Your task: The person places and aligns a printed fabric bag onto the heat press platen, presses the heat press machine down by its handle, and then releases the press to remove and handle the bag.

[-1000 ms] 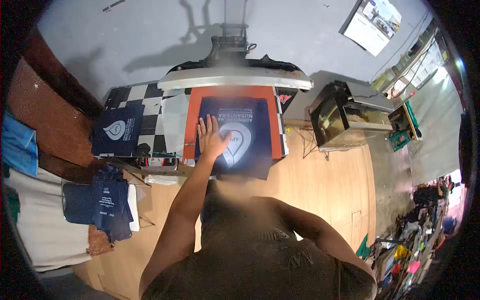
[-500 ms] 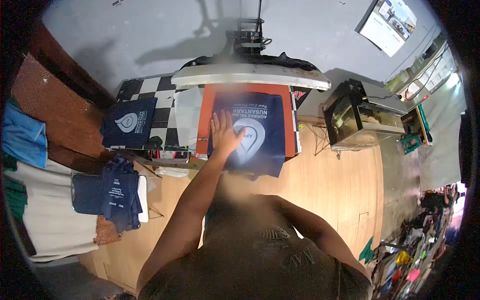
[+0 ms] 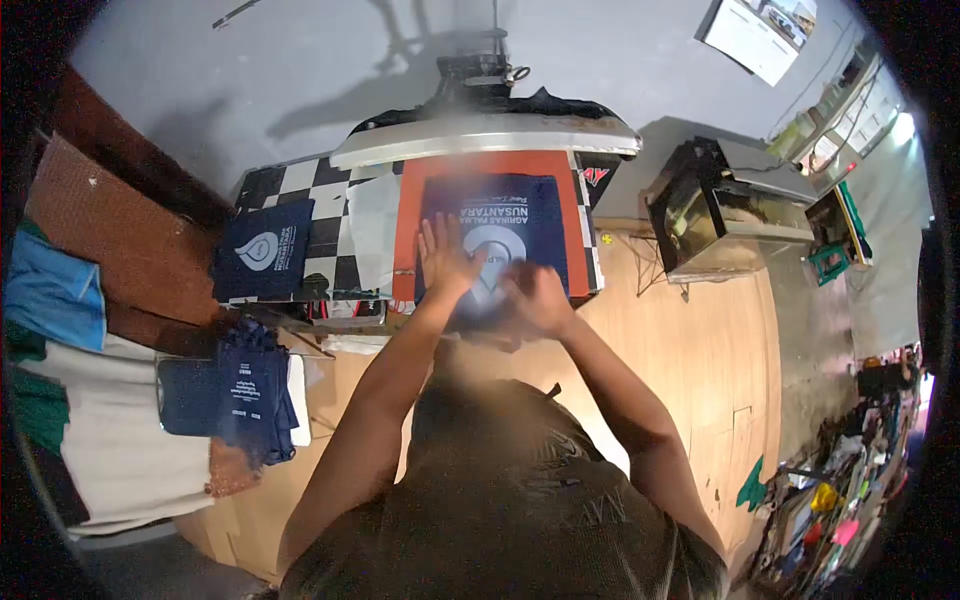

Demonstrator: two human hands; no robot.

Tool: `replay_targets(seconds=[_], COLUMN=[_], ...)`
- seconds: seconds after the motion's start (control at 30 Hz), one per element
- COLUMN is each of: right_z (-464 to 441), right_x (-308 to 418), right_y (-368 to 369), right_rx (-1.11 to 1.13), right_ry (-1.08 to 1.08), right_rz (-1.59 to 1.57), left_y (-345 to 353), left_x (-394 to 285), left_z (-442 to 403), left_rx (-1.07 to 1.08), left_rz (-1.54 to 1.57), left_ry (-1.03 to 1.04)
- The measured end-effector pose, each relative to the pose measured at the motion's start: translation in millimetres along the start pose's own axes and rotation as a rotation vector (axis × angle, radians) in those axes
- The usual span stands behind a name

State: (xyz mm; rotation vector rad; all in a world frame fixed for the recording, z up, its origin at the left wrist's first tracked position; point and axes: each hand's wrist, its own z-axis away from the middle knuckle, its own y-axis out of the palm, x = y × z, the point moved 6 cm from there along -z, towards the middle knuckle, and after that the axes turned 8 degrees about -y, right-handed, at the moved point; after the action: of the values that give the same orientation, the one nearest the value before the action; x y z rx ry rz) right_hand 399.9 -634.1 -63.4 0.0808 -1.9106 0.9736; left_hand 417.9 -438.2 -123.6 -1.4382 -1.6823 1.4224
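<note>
A navy cloth piece [image 3: 545, 215] with a white drop-shaped logo and lettering lies on the orange pad [image 3: 412, 200] of a heat press. The raised pale platen [image 3: 490, 147] is just behind it. My left hand [image 3: 447, 262] rests flat on the cloth's left part, fingers stretched out and slightly spread. Over the near right part of the cloth is my right hand [image 3: 545, 302], its fingers bent inward. Those fingertips are smeared, so whether they grip the cloth is unclear. The near edge of the cloth is partly hidden and blurred.
Another printed navy cloth [image 3: 262, 252] lies on the checkered table [image 3: 325, 190] to the left. Several navy pieces [image 3: 250, 400] are piled lower left. A glass tank [image 3: 735, 225] stands right. A cluttered heap [image 3: 830, 490] is at lower right.
My right hand has come up over the near right part of the cloth. My left hand stays flat on it. The cloth's near right corner no longer sticks out as before.
</note>
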Motion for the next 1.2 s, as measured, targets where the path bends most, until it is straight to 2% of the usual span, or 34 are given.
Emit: replay_targets(seconds=[0.07,0.1,0.17,0.27,0.33,0.4,0.47,0.53,0.57,0.6,0.67,0.7,0.73,0.8,0.87,1.0,1.07,1.13,1.2], right_z=[-20,-23,-30,-23,-19,-17,-16,-15,-16,-17,-16,-17,-16,-17,-16,-18,-19,-18,-18], right_x=[-9,-20,-45,-87,-87,-84,-80,-74,-74,-73,-72,-73,-74,-73,-73,-71,-75,-77,-77], right_y=[2,7,19,22,19,20,20,18,18,17,15,16,17,17,15,17,18,19,20], right_rx=[-0.112,-0.120,-0.057,0.015,0.028,0.009,0.000,-0.096,-0.099,-0.080,-0.066,-0.040,-0.012,-0.024,-0.031,-0.010,0.004,-0.011,0.000], right_ry=[-0.107,-0.100,-0.059,-0.048,-0.062,-0.074,-0.055,-0.127,-0.124,-0.116,-0.101,-0.085,-0.069,-0.073,-0.084,-0.050,-0.047,-0.042,-0.073], right_rz=[0.232,0.226,0.566,0.544,0.584,0.593,0.598,0.594,0.595,0.600,0.607,0.613,0.618,0.611,0.601,0.593,0.597,0.600,0.586], left_y=[3,3,5,0,-4,-11,-16,-26,-28,-26,-12,-2,6,18,17,-7,-22,-46,-55], left_x=[0,1,5,12,21,26,21,3,-8,-18,-48,-57,-60,-60,-43,7,38,47,39], left_z=[0,-1,-2,-3,-1,2,-2,-10,-11,-14,-13,-16,-16,-20,-19,-9,-1,24,56], left_rx=[-0.006,0.006,0.024,0.044,0.066,-0.003,-0.038,-0.059,-0.018,-0.016,0.080,0.166,0.168,0.161,0.182,0.099,-0.051,-0.114,0.049], left_rz=[0.000,0.005,0.021,0.026,0.043,-0.140,-0.153,0.049,0.271,0.274,0.166,0.128,0.129,0.120,0.144,0.001,-0.086,0.003,0.568], left_ry=[0.011,0.014,0.019,0.028,-0.002,0.014,0.053,0.276,0.363,0.368,0.540,0.533,0.537,0.418,0.424,0.269,0.101,0.102,0.204])
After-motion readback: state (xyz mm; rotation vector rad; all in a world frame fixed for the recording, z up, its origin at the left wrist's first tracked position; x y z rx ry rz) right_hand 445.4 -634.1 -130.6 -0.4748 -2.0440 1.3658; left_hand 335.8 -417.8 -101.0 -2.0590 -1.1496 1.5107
